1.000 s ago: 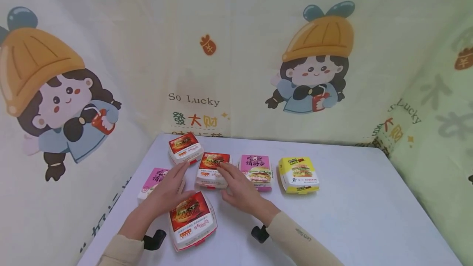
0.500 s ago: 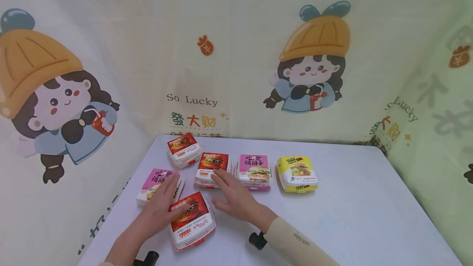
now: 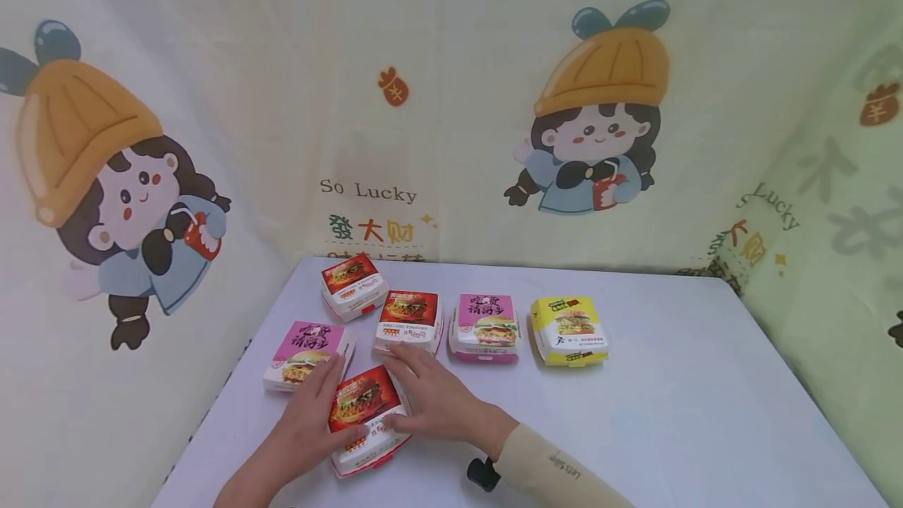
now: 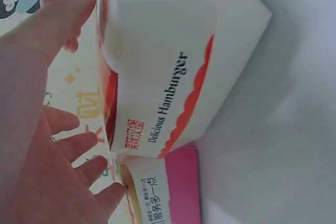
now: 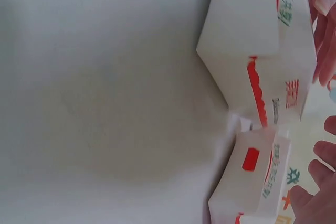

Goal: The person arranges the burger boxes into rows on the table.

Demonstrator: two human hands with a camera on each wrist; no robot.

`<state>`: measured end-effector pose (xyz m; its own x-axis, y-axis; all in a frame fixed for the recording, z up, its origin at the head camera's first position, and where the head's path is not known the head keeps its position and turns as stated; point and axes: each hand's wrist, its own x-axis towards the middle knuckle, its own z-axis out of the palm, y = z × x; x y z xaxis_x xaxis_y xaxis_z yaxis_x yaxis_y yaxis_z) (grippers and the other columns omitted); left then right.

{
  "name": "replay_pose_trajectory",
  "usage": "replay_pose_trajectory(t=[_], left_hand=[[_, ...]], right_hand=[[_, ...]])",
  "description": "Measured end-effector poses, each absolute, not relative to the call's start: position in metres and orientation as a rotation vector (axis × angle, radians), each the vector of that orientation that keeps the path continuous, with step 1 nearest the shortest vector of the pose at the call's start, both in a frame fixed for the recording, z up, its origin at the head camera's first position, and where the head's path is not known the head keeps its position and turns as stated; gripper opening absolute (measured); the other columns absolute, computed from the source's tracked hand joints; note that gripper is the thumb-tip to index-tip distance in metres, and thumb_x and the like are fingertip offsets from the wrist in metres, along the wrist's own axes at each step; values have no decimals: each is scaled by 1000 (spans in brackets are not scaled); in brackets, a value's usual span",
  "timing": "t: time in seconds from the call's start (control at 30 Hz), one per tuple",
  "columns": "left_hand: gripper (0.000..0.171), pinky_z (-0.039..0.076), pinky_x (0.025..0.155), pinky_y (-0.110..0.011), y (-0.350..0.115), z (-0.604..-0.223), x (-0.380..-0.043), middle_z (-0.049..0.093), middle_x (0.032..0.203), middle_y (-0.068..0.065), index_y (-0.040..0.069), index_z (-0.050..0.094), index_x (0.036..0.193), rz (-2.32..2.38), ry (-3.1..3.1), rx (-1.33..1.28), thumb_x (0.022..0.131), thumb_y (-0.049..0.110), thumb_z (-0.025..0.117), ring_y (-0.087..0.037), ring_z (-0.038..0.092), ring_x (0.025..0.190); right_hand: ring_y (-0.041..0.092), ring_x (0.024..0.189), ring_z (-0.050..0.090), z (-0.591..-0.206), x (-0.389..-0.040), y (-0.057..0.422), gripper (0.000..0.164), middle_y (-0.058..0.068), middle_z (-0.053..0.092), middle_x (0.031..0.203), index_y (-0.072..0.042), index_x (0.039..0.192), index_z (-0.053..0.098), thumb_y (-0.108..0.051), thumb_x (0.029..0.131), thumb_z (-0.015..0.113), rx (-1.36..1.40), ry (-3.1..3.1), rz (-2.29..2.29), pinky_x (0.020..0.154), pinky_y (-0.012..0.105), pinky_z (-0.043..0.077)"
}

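The nearest red-and-white burger box [image 3: 361, 402] sits on the white table between both hands. My left hand [image 3: 305, 423] hovers along its left side, fingers extended and thumb over the lid's lower part. From the right, my right hand [image 3: 439, 400] reaches across its right edge, with the thumb over the lid. In the left wrist view, the left fingers are spread beside the box's side wall [image 4: 157, 72], which reads "Delicious Hamburger". Loosely spread right fingers show at the right edge of the right wrist view, beside the same box [image 5: 252, 30]. Neither hand grips it.
A pink burger box [image 3: 306, 355] lies behind the left hand. Farther back are two red burger boxes, one at the left [image 3: 353, 287] and one nearer [image 3: 409, 321], then another pink box [image 3: 484, 328] and a yellow box [image 3: 569, 332]. A printed cloth [image 3: 466, 139] hangs behind the table.
Both hands have come back from over the rear boxes toward the front red box. The left hand has moved down and the right slightly down and left; the boxes stay where they were.
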<state>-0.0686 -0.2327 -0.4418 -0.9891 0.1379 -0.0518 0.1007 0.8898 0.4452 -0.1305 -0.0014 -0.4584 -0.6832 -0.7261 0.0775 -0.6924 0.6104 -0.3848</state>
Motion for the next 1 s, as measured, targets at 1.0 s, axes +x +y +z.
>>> replay_pose_trajectory(t=[1.0], left_hand=[[129,38,112,-59,-219,-450,-57,32,159,-18,2,33,153,519,2945,211,55,68,84,-39,31,145]], right_hand=[[17,155,10,-471,-118,-8,100,-4,7,168,-29,160,7,-58,86,67,-1414,2616,-378,122,37,29]])
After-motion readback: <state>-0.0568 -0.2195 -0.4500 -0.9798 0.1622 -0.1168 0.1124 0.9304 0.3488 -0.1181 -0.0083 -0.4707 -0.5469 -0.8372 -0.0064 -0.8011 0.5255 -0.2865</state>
